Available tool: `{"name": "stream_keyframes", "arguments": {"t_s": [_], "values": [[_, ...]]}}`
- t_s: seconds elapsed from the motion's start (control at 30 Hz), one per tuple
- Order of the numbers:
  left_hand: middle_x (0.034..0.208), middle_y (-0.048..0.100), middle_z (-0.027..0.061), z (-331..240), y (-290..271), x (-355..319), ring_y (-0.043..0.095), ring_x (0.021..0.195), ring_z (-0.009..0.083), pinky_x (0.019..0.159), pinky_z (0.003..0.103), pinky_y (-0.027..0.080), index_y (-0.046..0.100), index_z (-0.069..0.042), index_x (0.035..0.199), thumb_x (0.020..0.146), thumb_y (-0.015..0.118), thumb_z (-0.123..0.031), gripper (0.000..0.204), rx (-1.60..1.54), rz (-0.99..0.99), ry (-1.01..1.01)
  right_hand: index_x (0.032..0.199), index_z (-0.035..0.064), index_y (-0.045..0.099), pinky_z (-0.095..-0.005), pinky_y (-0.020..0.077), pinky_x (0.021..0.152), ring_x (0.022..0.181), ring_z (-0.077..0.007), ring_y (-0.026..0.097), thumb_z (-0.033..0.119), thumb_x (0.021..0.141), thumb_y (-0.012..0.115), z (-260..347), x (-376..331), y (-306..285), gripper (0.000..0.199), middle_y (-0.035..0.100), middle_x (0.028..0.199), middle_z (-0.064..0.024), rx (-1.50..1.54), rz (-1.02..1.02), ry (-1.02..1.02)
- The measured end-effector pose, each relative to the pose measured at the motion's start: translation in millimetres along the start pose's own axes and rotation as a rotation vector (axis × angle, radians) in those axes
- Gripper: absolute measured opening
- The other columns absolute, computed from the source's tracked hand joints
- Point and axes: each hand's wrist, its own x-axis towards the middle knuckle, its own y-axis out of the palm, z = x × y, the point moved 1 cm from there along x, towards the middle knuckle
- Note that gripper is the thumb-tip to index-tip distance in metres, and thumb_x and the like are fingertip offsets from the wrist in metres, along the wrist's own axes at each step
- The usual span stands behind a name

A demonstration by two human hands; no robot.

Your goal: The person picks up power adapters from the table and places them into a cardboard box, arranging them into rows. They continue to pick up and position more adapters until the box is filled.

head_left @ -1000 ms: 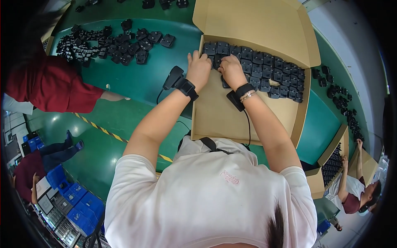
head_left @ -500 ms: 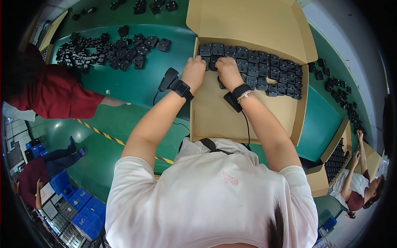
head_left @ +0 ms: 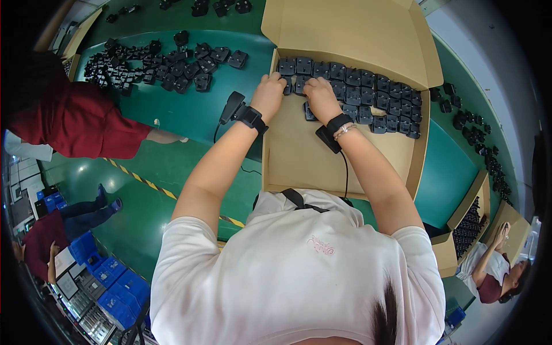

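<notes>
Head view: inside an open box [head_left: 293, 167], black plugs [head_left: 367, 78] stand in rows along the far half. The left hand [head_left: 268, 95] curls at the plug nearest the left wall, the right hand [head_left: 322, 99] at plugs just beside it; the hands are apart, and whether either grips cannot be told. At right, a second box [head_left: 444, 255] holds small black pieces.

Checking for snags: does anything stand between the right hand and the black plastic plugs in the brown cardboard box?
Nothing visible does: the right hand is at the plugs, and the box lid is open.
</notes>
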Motion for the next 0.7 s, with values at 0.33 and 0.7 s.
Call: {"name": "stream_keyframes", "arguments": {"t_s": [0.33,0.7], "values": [[0.103,0.06,0.011,-7.9,0.0,0.5,0.052,0.105,0.0336,0.089,0.044,0.045,0.066,-0.003,0.092,0.066,0.072,-0.004,0.026,0.043,-0.018,-0.05,0.081,0.0054,0.063,-0.0384,0.043,0.087,0.096,-0.0284,0.056,0.001,0.07,0.066,-3.4,1.1,3.1,0.012,0.061,0.096,-0.0086,0.062,-0.08,-0.011],[0.103,0.061,0.0115,-26.9,-0.1,-14.1,0.049,0.109,0.0322,0.102,0.057,0.031,0.069,-0.001,0.084,0.067,0.074,-0.016,0.022,0.327,-0.095,0.062,0.091,0.0087,0.064,-0.0409,0.0416,0.088,0.098,-0.0275,0.055,0.006,0.07,0.07,-0.6,1.1,-1.2,0.021,0.061,0.1,-0.0067,0.019,-0.061,0.02]]}}
